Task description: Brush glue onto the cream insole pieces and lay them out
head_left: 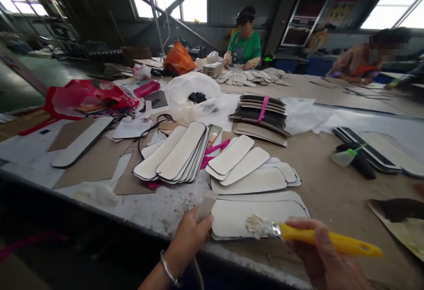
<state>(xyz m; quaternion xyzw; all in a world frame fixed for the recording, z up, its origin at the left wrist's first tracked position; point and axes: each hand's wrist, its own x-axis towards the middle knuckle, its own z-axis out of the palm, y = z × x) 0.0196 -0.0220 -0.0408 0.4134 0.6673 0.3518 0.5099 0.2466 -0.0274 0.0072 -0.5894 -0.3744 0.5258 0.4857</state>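
My right hand (326, 259) grips a yellow-handled brush (318, 236), its bristles lying over the white rounded piece (241, 217) nearest the table's front edge. My left hand (190, 239), a bracelet on the wrist, pinches the left end of that piece by a small tab. Behind it lie several more white pieces fanned out (251, 168), and a thicker stack of white pieces (175, 153) sits to the left.
A bundle of dark pieces bound with a pink band (261, 113) sits mid-table. A dark bottle with a green nozzle (353, 159) lies right. A red plastic bag (89, 97) and a clear bag (194, 95) are left. Two people work at the far side.
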